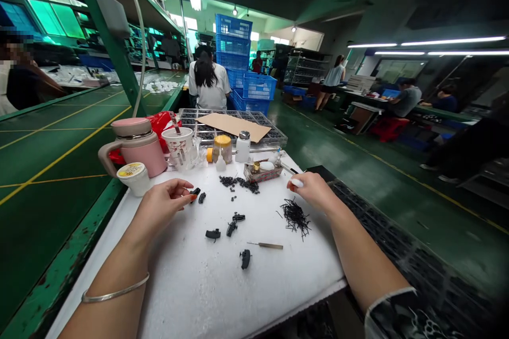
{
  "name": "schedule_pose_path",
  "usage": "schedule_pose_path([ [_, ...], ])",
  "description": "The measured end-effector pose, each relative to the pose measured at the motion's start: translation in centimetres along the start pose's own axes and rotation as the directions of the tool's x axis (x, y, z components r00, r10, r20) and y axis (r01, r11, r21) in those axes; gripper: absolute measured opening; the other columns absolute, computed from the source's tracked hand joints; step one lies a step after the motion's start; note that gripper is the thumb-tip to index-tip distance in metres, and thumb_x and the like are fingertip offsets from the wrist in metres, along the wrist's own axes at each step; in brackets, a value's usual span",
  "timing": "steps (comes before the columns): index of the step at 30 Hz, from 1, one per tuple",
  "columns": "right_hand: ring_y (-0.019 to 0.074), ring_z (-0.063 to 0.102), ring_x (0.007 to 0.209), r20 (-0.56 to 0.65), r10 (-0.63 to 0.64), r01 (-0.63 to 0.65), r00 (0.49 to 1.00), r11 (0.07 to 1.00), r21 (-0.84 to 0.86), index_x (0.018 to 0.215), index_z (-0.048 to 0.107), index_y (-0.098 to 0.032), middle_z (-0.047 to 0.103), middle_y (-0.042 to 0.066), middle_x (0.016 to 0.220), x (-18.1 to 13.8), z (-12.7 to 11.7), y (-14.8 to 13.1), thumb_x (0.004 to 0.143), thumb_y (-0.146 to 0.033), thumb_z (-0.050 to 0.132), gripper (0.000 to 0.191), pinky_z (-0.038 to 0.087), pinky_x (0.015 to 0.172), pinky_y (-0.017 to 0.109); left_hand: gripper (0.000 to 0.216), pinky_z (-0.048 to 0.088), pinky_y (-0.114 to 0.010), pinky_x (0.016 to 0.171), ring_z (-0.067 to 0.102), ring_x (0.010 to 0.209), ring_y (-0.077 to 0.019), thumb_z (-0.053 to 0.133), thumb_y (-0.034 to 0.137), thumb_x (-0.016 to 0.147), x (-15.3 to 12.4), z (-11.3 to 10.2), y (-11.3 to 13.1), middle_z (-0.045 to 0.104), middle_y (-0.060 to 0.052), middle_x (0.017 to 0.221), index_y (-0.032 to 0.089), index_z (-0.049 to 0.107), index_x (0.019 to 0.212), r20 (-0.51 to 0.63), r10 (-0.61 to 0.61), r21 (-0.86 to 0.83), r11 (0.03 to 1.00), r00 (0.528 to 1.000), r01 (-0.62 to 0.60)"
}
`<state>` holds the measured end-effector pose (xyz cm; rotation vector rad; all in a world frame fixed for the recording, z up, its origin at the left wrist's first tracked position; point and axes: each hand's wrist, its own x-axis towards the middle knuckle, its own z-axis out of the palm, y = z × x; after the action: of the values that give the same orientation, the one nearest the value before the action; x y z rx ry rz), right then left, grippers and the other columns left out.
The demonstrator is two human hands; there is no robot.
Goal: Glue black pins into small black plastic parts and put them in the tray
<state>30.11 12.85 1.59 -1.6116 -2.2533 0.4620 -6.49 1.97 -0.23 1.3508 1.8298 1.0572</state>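
Observation:
My left hand (165, 202) rests on the white foam mat (222, 286), its fingertips pinched on a small black plastic part (194, 191); another black part (202, 198) lies just beside it. My right hand (312, 189) is closed around a small white-tipped tool (296, 182), held near a little box (262, 170). A heap of thin black pins (295, 217) lies just below the right hand. Several more black parts (233, 226) and a thin wooden-handled pick (267, 246) are scattered in the middle of the mat. A pile of tiny black pieces (240, 184) sits further back.
At the mat's back stand a pink mug (137, 149), a white lidded cup (135, 177), a printed cup (180, 146), small bottles (242, 146) and a parts tray with cardboard (234, 127). A dark tray (397, 254) lies right. Blue crates (234, 53) and other people are beyond.

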Motion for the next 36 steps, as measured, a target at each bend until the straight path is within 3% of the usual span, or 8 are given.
schedule_pose_path([
  [3,0.0177,0.061,0.079,0.081,0.015,-0.008,0.997,0.997,-0.083,0.073,0.073,-0.019,0.070,0.005,0.078,0.1,0.3,1.4,0.065,-0.007,0.061,0.019,0.035,0.067,0.024,0.058,0.050,-0.026,0.066,0.059,0.080,-0.0182,0.079,0.048,0.059,-0.5,0.4,0.8,0.066,-0.009,0.095,0.014,0.066,0.105,0.023,-0.019,-0.297,0.955,1.000,0.025],
  [6,0.0179,0.061,0.081,0.115,0.020,-0.003,0.993,0.989,-0.148,0.071,0.073,-0.019,0.069,0.006,0.079,0.0,0.7,2.2,0.062,-0.003,0.061,0.021,0.034,0.068,0.023,0.055,0.051,-0.024,0.067,0.060,0.081,-0.0177,0.085,0.043,0.055,-0.9,1.0,1.3,0.066,-0.011,0.098,0.014,0.069,0.099,0.050,-0.055,-0.468,0.881,0.997,0.072],
  [12,0.0178,0.060,0.082,0.077,-0.023,0.038,0.997,0.978,-0.207,0.068,0.066,-0.017,0.067,0.007,0.083,-0.7,0.6,3.0,0.065,0.000,0.052,0.022,0.032,0.067,0.023,0.047,0.049,-0.021,0.068,0.059,0.084,-0.0168,0.083,0.040,0.062,-1.6,2.1,2.4,0.066,-0.011,0.097,0.014,0.070,0.099,0.188,-0.056,-0.598,0.785,0.981,0.160],
  [17,0.0174,0.057,0.071,0.022,-0.020,0.024,1.000,0.985,-0.174,0.066,0.062,-0.017,0.064,0.006,0.070,-1.1,-0.5,2.7,0.066,0.000,0.047,0.023,0.028,0.060,0.024,0.035,0.047,-0.018,0.067,0.056,0.081,-0.0130,0.082,0.036,0.065,-2.5,2.8,3.3,0.064,-0.008,0.094,0.017,0.069,0.091,0.238,-0.021,-0.663,0.727,0.971,0.178],
  [22,0.0168,0.059,0.073,-0.094,-0.143,0.149,0.985,0.987,0.057,0.070,0.064,-0.018,0.067,0.002,0.072,-1.1,-1.7,-1.4,0.072,-0.006,0.048,0.021,0.034,0.064,0.023,0.023,0.045,-0.014,0.062,0.052,0.075,-0.0096,0.084,0.027,0.063,-2.9,3.2,3.5,0.061,-0.005,0.087,0.015,0.068,0.075,0.276,0.038,-0.717,0.674,0.960,0.179],
  [26,0.0164,0.061,0.073,-0.149,-0.258,0.291,0.955,0.914,0.284,0.073,0.068,-0.018,0.068,0.000,0.073,-1.3,-1.8,-6.4,0.080,-0.018,0.054,0.015,0.038,0.066,0.024,0.028,0.047,-0.011,0.059,0.056,0.076,-0.0099,0.087,0.023,0.058,-2.9,3.5,3.6,0.061,-0.007,0.087,0.012,0.071,0.078,0.261,-0.033,-0.753,0.619,0.965,0.224],
  [30,0.0173,0.062,0.079,-0.182,-0.323,0.371,0.929,0.791,0.487,0.085,0.070,-0.018,0.070,0.001,0.083,-1.7,-0.7,-10.9,0.082,-0.031,0.060,0.016,0.043,0.068,0.024,0.029,0.048,-0.010,0.056,0.060,0.074,-0.0102,0.088,0.019,0.055,-3.0,3.9,3.9,0.064,-0.007,0.088,0.011,0.069,0.076,0.229,-0.073,-0.810,0.538,0.971,0.232],
  [36,0.0131,0.055,0.062,-0.247,-0.334,0.415,0.910,0.706,0.574,0.074,0.063,-0.018,0.062,0.000,0.067,-2.7,2.0,-13.9,0.085,-0.033,0.061,0.018,0.041,0.058,0.023,0.032,0.050,-0.011,0.056,0.059,0.065,-0.0076,0.086,0.016,0.059,-2.6,4.4,3.6,0.065,-0.006,0.084,0.012,0.063,0.082,0.260,-0.036,-0.876,0.412,0.965,0.252],
])
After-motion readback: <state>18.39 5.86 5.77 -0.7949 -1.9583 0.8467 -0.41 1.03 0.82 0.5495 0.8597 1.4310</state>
